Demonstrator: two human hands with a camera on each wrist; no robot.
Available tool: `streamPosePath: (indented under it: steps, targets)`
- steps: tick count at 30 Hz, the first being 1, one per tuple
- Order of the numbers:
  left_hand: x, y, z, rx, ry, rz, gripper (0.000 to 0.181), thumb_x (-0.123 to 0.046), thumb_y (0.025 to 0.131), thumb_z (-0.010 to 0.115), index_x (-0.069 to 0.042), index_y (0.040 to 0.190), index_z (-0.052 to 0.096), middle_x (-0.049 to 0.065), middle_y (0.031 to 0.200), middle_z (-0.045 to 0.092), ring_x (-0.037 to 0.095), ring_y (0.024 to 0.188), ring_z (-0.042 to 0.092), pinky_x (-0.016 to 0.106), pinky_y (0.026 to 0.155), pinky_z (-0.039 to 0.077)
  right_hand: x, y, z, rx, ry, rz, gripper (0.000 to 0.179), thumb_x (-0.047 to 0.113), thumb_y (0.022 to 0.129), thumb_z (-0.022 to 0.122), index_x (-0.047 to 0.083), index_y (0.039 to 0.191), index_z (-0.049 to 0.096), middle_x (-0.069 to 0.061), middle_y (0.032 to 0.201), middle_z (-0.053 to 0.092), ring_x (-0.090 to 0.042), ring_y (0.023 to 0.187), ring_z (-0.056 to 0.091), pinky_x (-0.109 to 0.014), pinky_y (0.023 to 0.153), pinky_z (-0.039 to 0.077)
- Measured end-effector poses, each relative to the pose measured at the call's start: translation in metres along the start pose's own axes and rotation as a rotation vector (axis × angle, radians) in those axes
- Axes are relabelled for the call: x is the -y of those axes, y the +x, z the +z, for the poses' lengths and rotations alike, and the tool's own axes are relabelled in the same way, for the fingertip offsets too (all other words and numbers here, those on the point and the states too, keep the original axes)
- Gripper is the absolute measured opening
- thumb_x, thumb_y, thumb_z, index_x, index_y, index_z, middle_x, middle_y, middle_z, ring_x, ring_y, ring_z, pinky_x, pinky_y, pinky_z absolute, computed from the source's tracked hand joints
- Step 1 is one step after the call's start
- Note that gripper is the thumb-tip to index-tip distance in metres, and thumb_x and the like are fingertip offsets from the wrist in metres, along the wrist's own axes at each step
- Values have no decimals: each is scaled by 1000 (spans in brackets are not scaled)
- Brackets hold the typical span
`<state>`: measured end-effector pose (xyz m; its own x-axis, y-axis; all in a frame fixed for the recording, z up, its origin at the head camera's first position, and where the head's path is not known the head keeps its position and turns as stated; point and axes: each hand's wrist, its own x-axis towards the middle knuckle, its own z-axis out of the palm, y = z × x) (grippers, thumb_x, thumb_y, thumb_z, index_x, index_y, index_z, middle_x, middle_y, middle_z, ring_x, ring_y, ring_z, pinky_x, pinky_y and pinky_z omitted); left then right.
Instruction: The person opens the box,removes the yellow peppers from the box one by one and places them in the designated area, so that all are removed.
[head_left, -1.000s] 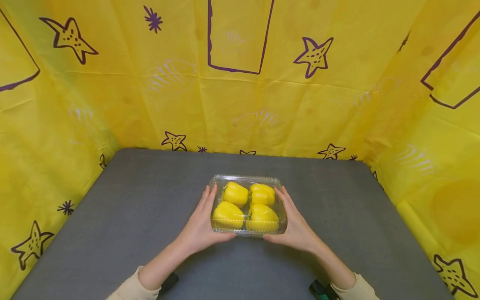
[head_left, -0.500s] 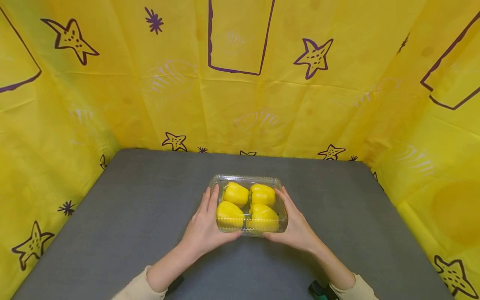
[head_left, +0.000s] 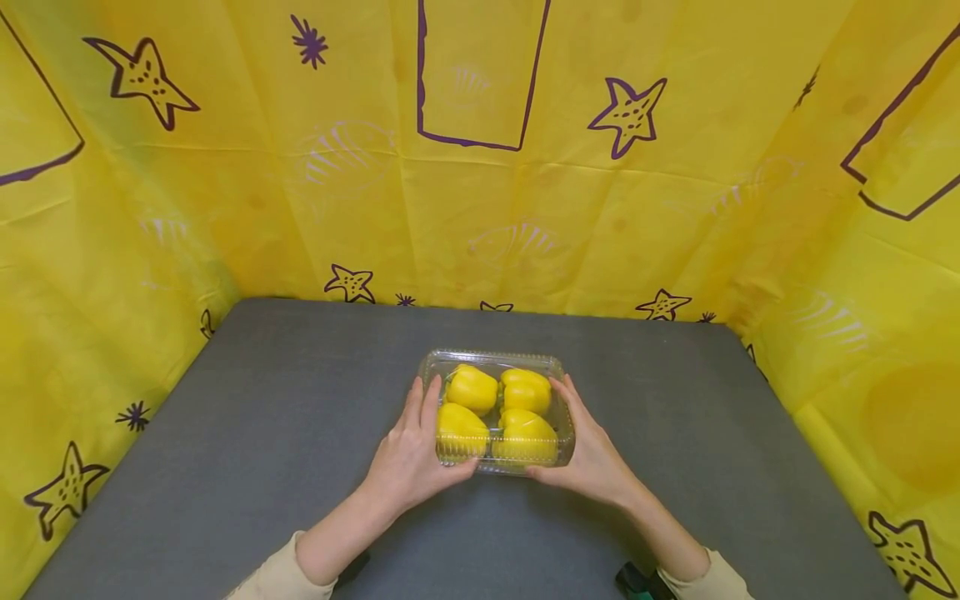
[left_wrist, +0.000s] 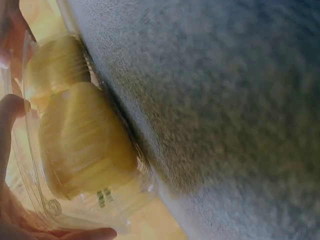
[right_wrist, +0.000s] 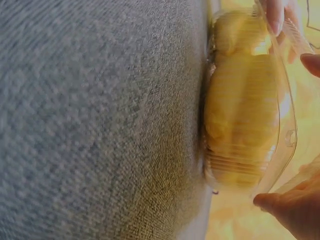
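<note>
A clear plastic clamshell container [head_left: 491,357] stands on the grey table, its transparent lid over several yellow bell peppers [head_left: 472,389] in two rows. My left hand [head_left: 408,458] holds its left side, with fingers along the edge and the thumb at the near left corner. On the opposite side my right hand [head_left: 596,458] grips in the same way, its thumb on the near right corner. In the left wrist view a pepper [left_wrist: 90,140] shows through the ridged wall. The right wrist view shows the container's projecting rim [right_wrist: 290,117] between fingertips and thumb.
Grey cloth-like covering lies over the table [head_left: 262,417]. A yellow curtain [head_left: 480,192] with dark starfish drawings surrounds its back and sides. Dark wrist gear [head_left: 637,579] shows beside the right sleeve.
My left hand has shifted slightly right, and its fingers and thumb have moved a little along the container's edges. The right hand and the container stay nearly where they were.
</note>
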<state>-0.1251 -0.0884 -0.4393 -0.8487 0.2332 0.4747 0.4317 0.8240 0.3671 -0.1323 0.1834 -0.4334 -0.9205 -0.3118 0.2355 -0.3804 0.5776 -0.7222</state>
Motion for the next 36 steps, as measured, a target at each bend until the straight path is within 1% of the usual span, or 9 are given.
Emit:
streamPosePath:
  steps: [4,7,12,17,21,26,30,36]
  targets:
    - [1,0,-1,7,5,17,116,-56,63,82,1,149,29,37,143,37,46,85,67,44,53,57,-1,-1,-1,26,1,5,118,38,61,92,15,154,23,-17,162,7,-42,140,26,-66,102,32]
    - [2,0,-1,20,5,22,114,-55,64,81,0,149,29,37,143,36,44,79,68,42,51,56,-2,-1,-2,50,9,5,117,34,62,91,16,155,21,-17,162,3,-42,141,26,-66,102,32]
    - [4,0,-3,58,-3,27,110,-52,67,80,-2,151,28,36,146,33,43,77,68,40,49,55,-5,-1,-4,76,18,-7,116,28,66,90,17,155,18,-17,162,0,-42,142,23,-67,102,31]
    - [8,-1,-4,74,-21,52,107,-49,70,80,-2,151,28,37,146,31,43,78,68,38,47,55,-10,-1,-4,89,29,-33,114,22,69,88,16,156,16,-17,162,0,-40,144,20,-64,104,31]
    - [12,0,-6,86,-27,73,105,-48,71,80,-1,150,29,38,146,32,44,82,68,41,51,56,-11,-1,-5,106,38,-41,112,18,70,87,14,156,15,-15,162,-1,-38,144,18,-62,105,31]
    - [17,0,-9,93,-36,104,104,-46,71,80,0,149,30,37,145,33,44,86,68,44,56,57,-11,-1,-5,116,41,-46,112,18,72,86,14,156,13,-15,163,-2,-38,144,18,-63,105,31]
    - [20,-1,-11,108,-65,104,104,-45,72,81,0,150,30,36,147,33,43,88,67,45,60,58,-11,-1,-6,121,40,-46,112,19,72,85,14,157,12,-15,163,-3,-39,144,18,-63,104,32]
    - [24,-1,-13,129,-90,108,102,-43,72,81,-2,150,30,33,149,33,42,89,67,47,64,58,-12,-1,-6,126,34,-59,111,18,72,86,13,156,14,-16,162,-3,-38,144,19,-60,105,32]
